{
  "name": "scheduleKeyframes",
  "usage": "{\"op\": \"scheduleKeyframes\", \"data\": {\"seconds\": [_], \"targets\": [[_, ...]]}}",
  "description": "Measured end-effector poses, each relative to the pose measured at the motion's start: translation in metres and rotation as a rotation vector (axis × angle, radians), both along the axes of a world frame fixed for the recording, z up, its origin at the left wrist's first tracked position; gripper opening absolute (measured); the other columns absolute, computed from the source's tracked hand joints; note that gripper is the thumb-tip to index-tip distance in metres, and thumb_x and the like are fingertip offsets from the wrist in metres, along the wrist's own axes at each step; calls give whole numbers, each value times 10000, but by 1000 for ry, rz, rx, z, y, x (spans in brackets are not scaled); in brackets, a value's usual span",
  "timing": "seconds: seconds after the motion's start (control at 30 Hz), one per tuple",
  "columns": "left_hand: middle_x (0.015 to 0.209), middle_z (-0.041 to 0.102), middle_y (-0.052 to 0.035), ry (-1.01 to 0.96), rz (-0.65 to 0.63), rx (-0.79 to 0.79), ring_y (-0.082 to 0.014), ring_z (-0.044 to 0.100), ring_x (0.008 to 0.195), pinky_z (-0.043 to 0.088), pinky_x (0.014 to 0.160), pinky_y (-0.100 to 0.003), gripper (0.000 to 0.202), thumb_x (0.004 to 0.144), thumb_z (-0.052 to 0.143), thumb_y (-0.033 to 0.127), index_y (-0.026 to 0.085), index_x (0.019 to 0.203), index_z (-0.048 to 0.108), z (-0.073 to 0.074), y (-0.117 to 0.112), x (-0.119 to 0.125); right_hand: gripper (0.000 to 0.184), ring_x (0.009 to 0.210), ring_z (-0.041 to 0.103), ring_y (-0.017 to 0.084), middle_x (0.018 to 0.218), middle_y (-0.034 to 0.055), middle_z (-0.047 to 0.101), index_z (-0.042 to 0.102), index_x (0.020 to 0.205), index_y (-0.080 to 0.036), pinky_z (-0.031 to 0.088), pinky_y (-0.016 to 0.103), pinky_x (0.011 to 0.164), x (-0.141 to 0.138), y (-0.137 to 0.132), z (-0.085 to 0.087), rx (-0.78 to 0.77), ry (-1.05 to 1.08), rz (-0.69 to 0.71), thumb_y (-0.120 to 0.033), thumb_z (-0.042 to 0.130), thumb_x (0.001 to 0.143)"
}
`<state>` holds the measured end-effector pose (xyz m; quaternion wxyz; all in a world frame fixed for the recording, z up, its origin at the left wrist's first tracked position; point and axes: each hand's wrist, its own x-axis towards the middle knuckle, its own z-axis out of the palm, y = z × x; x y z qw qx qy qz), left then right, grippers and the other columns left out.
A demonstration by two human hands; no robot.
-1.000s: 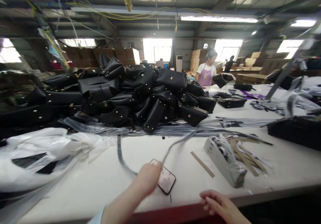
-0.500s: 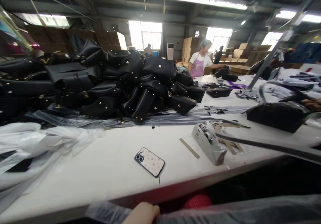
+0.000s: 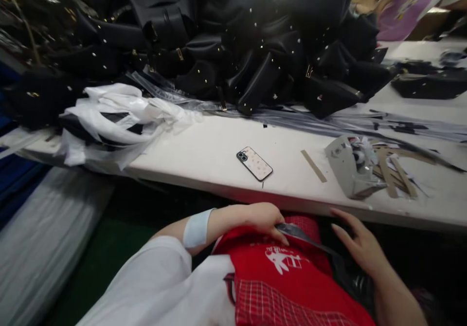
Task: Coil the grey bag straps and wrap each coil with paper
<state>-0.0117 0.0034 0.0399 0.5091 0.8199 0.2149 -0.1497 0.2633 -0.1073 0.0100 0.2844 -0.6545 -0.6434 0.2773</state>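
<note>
My left hand (image 3: 268, 219) is closed around the end of a dark strip (image 3: 301, 233) with a plastic-like sheen, in front of my red apron (image 3: 288, 262). The strip runs down to the right, below my right hand (image 3: 359, 243), where its far part is hard to make out. My right hand has its thumb and fingers apart, close to the table's front edge, with nothing visible between them. A phone (image 3: 255, 164) in a pale patterned case lies on the white table (image 3: 211, 146), beyond my left hand.
Black bags (image 3: 255, 39) with gold studs are heaped along the back. White wrapping (image 3: 120, 112) covers something dark at left. A tape dispenser (image 3: 346, 165), a tan strip (image 3: 314, 166) and cardboard pieces (image 3: 397, 170) lie at right. A person in a purple apron (image 3: 408, 7) stands beyond.
My view has tilted down, bringing both arms and my apron into sight. The dark strip that stretched across the front now hangs from my left hand. My right hand has come into view, open.
</note>
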Motion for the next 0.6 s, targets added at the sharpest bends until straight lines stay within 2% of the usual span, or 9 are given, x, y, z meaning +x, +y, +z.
{"op": "scheduleKeyframes", "data": {"seconds": [0.07,0.1,0.17,0.27,0.33,0.43,0.6], "targets": [[492,585,44,-43,-24,-71,-102,531,517,366,558,-216,375,773,656,545,184,673,654,0,-2,11,514,1075,613,278,1173,102,661,569,1263,-200,501,383,925,-33,9,-5,-183,179,278,-543,492,887],[499,594,42,-62,-27,-120,-103,535,517,378,567,-218,362,773,661,535,184,686,654,-1,0,13,485,1020,637,279,1109,100,689,615,1202,-182,513,375,892,-48,16,-5,-269,242,388,-531,485,890],[559,645,26,-45,-54,-314,-109,555,526,414,585,-224,350,762,678,531,182,737,663,-6,8,6,416,936,660,271,1020,91,719,682,1077,-168,523,357,839,-70,29,-2,-380,293,503,-490,500,887],[686,719,-44,62,-133,-696,-132,596,546,467,589,-250,436,791,614,593,163,817,682,-14,24,-22,337,921,660,256,1002,79,731,711,990,-180,512,337,848,-73,42,8,-394,254,466,-447,554,857],[714,731,-76,77,-142,-823,-134,596,530,472,556,-248,499,836,530,621,148,843,690,-17,28,-41,326,917,660,252,993,76,735,719,975,-184,509,328,847,-66,46,12,-402,222,459,-444,576,839],[715,734,-76,27,-138,-865,-123,577,492,460,505,-232,506,864,489,615,149,843,685,-19,25,-52,344,870,665,251,949,68,742,730,959,-177,518,314,796,-60,48,13,-462,179,503,-460,607,808],[685,725,-74,-28,-158,-842,-129,580,474,472,485,-236,525,878,454,618,142,833,669,-26,16,-38,344,845,665,251,919,59,748,749,938,-177,511,283,725,-69,51,14,-498,145,533,-460,652,770]]}}
